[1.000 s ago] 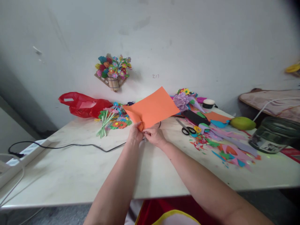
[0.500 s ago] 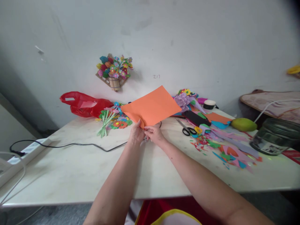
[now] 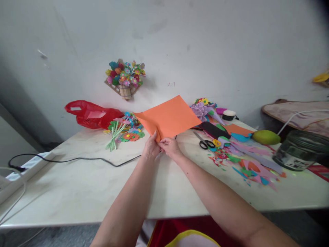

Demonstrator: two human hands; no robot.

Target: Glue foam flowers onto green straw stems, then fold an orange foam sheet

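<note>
An orange sheet of craft paper [image 3: 169,117] is held up over the middle of the white table [image 3: 77,178], tilted away from me. My left hand [image 3: 151,148] pinches its near corner with closed fingers. My right hand [image 3: 170,146] sits right beside it, fingers also pinched on the same corner. Both forearms reach in from the bottom of the view.
Black-handled scissors [image 3: 204,141] lie right of the hands, with coloured paper scraps [image 3: 246,161] beyond. Paper flowers and green sticks [image 3: 120,130], a red plastic bag [image 3: 92,115], a black cable [image 3: 77,159], a green mango [image 3: 266,137] and a dark jar [image 3: 299,151] also sit on the table.
The orange sheet's left edge has flattened out and the sheet has shifted slightly right. Both hands stay pinched on its near corner.
</note>
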